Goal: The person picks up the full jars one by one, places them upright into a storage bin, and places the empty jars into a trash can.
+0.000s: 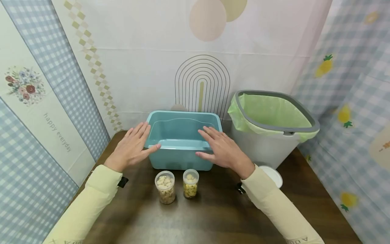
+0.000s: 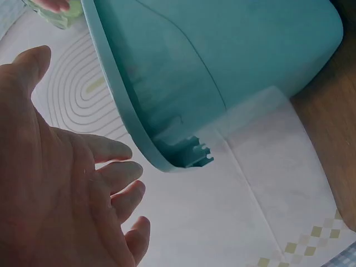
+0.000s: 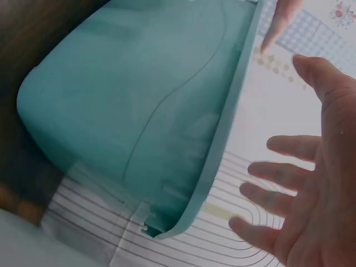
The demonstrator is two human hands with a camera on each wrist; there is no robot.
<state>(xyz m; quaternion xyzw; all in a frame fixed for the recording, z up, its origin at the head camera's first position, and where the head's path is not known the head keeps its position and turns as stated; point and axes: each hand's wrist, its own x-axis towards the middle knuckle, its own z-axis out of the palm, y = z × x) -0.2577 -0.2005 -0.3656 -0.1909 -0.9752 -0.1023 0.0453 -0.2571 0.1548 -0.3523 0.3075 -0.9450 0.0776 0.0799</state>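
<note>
Your left hand (image 1: 131,147) and right hand (image 1: 222,149) hover flat with fingers spread, one at each end of the teal plastic bin (image 1: 182,140), gripping nothing. The wrist views show palms beside the rim, apart from it. The bin sits on the brown counter (image 1: 213,213), against the backdrop. Just in front stand two small clear snack jars (image 1: 166,187), and the lined trash can (image 1: 271,130) stands beside your right hand.

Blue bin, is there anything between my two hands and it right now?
Nothing visible. The left hand and right hand hover open at either side of the blue bin, with only air between. The two jars stand in front of the bin, below the hands, not in their path.
</note>
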